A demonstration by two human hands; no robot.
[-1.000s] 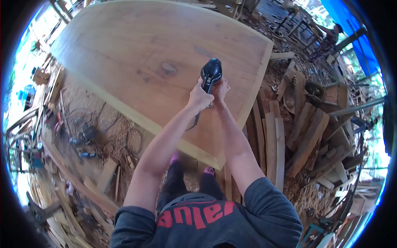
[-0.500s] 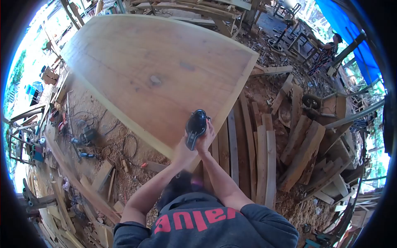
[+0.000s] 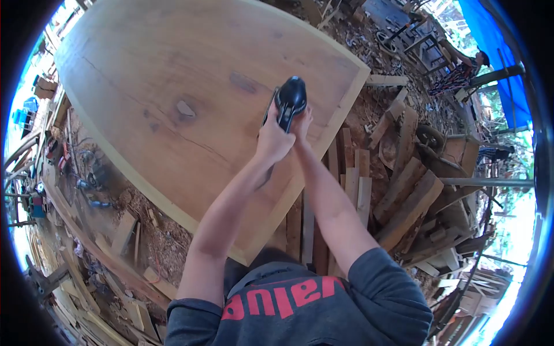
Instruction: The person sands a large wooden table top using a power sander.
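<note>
Both my hands are on a black handheld power tool [image 3: 291,95], which looks like a sander. It sits on the broad wooden slab [image 3: 190,69], near the slab's right edge. My left hand [image 3: 275,140] wraps round the rear of the tool, on the handle. My right hand [image 3: 302,122] closes on its right side, partly hidden behind the body. The tool's underside cannot be seen. The slab has pale edges, a crack and a dark knot with a light patch [image 3: 186,108] left of the tool.
Wooden planks [image 3: 410,202] lie piled at the right, beside the slab. At the left, power tools [image 3: 95,179] and offcuts lie on the sawdust-covered ground. A person [image 3: 470,72] sits at the far upper right, near a blue tarp [image 3: 479,34].
My hands and the sander have moved forward over the slab, away from its near corner, and my arms reach out further. The camera view has shifted too.
</note>
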